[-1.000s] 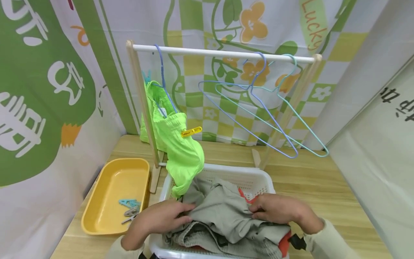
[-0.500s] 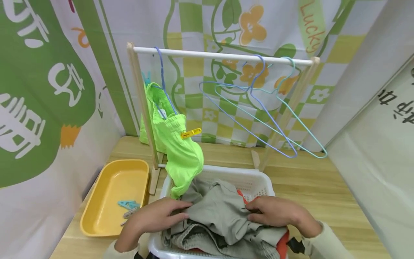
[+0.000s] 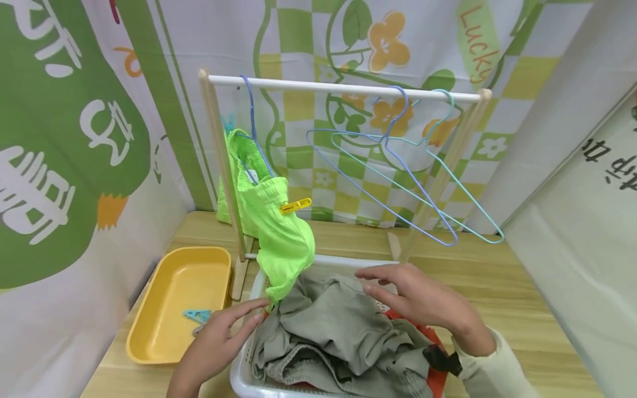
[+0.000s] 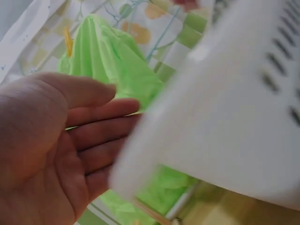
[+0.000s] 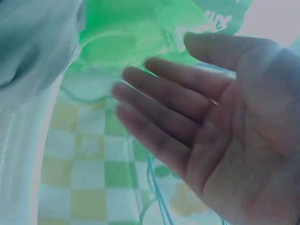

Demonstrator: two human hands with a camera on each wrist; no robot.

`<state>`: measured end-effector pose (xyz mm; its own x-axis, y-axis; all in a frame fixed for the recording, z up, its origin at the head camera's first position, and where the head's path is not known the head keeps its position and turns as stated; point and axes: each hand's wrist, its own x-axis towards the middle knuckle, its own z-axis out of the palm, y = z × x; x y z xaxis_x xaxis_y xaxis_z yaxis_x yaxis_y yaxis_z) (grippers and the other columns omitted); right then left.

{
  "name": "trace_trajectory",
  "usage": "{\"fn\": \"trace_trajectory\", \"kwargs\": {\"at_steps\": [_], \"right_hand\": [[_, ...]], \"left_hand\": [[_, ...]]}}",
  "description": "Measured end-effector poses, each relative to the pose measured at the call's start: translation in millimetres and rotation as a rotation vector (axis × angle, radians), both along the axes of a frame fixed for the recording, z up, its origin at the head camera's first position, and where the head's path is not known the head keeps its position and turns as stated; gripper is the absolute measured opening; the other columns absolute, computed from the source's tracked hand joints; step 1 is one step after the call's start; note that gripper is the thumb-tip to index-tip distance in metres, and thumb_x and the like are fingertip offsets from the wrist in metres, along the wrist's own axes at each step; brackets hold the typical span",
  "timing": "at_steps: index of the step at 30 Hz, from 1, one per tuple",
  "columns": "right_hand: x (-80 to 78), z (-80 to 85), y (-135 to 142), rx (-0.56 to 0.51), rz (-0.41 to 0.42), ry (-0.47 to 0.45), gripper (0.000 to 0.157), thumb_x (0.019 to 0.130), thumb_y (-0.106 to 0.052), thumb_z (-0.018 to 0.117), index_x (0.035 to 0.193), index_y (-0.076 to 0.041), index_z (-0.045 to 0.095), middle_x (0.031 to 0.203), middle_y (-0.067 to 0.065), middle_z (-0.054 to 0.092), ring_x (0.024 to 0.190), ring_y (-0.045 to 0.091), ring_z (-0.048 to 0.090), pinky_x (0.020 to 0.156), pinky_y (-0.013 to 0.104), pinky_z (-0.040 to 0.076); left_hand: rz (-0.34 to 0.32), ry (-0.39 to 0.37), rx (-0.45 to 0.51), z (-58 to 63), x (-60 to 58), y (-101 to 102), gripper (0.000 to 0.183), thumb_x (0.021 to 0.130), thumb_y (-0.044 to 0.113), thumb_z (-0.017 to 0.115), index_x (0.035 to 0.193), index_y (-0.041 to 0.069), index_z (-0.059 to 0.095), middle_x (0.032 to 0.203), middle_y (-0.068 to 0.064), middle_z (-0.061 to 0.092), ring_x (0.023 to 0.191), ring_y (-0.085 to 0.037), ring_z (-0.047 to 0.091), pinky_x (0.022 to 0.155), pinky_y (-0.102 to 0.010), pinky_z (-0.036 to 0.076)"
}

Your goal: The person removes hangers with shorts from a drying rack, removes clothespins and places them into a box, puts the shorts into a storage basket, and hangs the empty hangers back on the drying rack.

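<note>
A crumpled grey garment [image 3: 338, 326] with a gathered waistband lies in the white basket [image 3: 244, 376], over red cloth [image 3: 432, 337]. My left hand [image 3: 219, 337] is held loosely at the basket's left rim, fingers extended and holding nothing. Above the back right part of the basket, my right hand [image 3: 418, 296] has its fingers stretched out, with nothing in it. In the right wrist view its palm [image 5: 225, 136] shows bare. Bright green pants [image 3: 278, 232] hang from a blue hanger [image 3: 251, 110], with a yellow clothespin [image 3: 296, 205] on the waistband; their lower end dips over the basket's back left corner.
The rack's white bar [image 3: 323, 87] spans behind the basket, carrying a bare blue hanger [image 3: 418, 190] and a bare teal hanger [image 3: 468, 190] on the right. A yellow tray [image 3: 174, 287] with clothespins [image 3: 197, 315] stands at the left. Printed curtains [image 3: 328, 33] enclose the table.
Both hands have let go of the grey garment. The left has shifted left to the basket's rim, and the right has lifted up and away toward the back.
</note>
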<state>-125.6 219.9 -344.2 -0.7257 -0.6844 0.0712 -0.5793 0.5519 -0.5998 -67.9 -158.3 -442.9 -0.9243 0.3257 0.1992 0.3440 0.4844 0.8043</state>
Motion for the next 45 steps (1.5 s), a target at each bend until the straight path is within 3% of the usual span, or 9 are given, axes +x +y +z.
{"fn": "trace_trajectory", "kwargs": {"at_steps": [3,8,15,21,27,33,37,41,45], "right_hand": [[-1.9,5.2,-14.4,-0.067,-0.046,0.069,0.039,0.109,-0.033,0.055,0.142,-0.012,0.062,0.137,-0.002,0.064,0.104,0.011,0.069,0.091,0.041,0.057],[-4.1,13.4,-43.5,-0.181,-0.113,0.117,0.043,0.109,-0.034,0.054,0.147,-0.013,0.058,0.143,-0.002,0.06,0.123,0.012,0.06,0.096,0.041,0.054],[-14.6,19.7,-82.2,-0.231,-0.153,0.162,0.053,0.11,-0.04,0.049,0.155,-0.011,0.046,0.152,0.006,0.051,0.127,0.023,0.059,0.101,0.048,0.051],[-21.6,26.0,-102.7,-0.245,-0.159,0.117,0.055,0.111,-0.044,0.044,0.156,-0.012,0.046,0.152,0.002,0.051,0.117,0.016,0.062,0.095,0.042,0.053],[-22.6,30.9,-118.2,-0.198,-0.165,0.125,0.057,0.112,-0.041,0.042,0.155,-0.003,0.044,0.155,0.009,0.048,0.138,0.023,0.049,0.111,0.044,0.043],[-26.1,29.7,-126.5,-0.162,-0.162,0.184,0.054,0.113,-0.035,0.041,0.152,0.003,0.046,0.153,0.016,0.049,0.141,0.027,0.046,0.116,0.043,0.038],[-31.8,31.0,-132.3,-0.153,-0.157,0.221,0.042,0.113,-0.028,0.042,0.139,0.0,0.058,0.116,0.016,0.07,0.103,0.023,0.068,0.095,0.04,0.053],[-39.2,32.8,-137.5,-0.173,-0.166,0.241,0.028,0.112,-0.021,0.041,0.114,-0.003,0.063,0.067,0.002,0.047,0.056,0.014,0.045,0.062,0.034,0.047],[-45.3,30.7,-139.0,-0.198,-0.18,0.238,0.027,0.112,-0.019,0.043,0.095,-0.007,0.06,0.065,0.0,0.043,0.054,0.011,0.038,0.054,0.03,0.04]], "left_hand": [[0.066,0.064,0.029,-10.7,3.2,2.0,0.036,0.106,0.016,0.061,0.141,0.013,0.064,0.143,0.0,0.061,0.129,-0.022,0.057,0.105,-0.048,0.048],[0.092,0.146,0.024,-28.3,5.9,9.0,0.049,0.104,0.006,0.061,0.152,0.002,0.049,0.159,-0.012,0.042,0.143,-0.032,0.041,0.114,-0.024,0.029],[0.156,0.105,0.025,-39.8,8.3,24.1,0.061,0.106,0.011,0.058,0.16,0.0,0.031,0.167,-0.015,0.024,0.151,-0.038,0.021,0.116,-0.012,0.008],[0.193,0.089,0.017,-39.6,9.7,27.5,0.057,0.107,0.007,0.055,0.16,0.004,0.034,0.167,-0.006,0.024,0.151,-0.032,0.024,0.117,-0.018,0.01],[0.207,0.079,0.049,-39.2,6.8,25.6,0.053,0.107,0.003,0.052,0.158,0.006,0.039,0.166,-0.003,0.026,0.149,-0.029,0.03,0.116,-0.017,0.016],[0.236,0.059,0.129,-39.3,5.5,27.2,0.046,0.108,0.003,0.049,0.154,0.008,0.047,0.163,-0.002,0.033,0.147,-0.027,0.033,0.113,-0.013,0.019],[0.265,0.07,0.162,-39.8,3.7,27.7,0.044,0.107,-0.001,0.049,0.15,0.007,0.052,0.161,-0.002,0.037,0.146,-0.026,0.036,0.112,-0.014,0.023],[0.272,0.08,0.172,-41.9,2.0,27.5,0.044,0.106,-0.004,0.049,0.148,0.005,0.054,0.16,-0.003,0.039,0.145,-0.027,0.037,0.111,-0.014,0.025],[0.271,0.081,0.178,-43.8,1.2,27.7,0.043,0.105,-0.004,0.05,0.148,0.004,0.055,0.159,-0.004,0.04,0.144,-0.027,0.038,0.11,-0.014,0.025]]}}
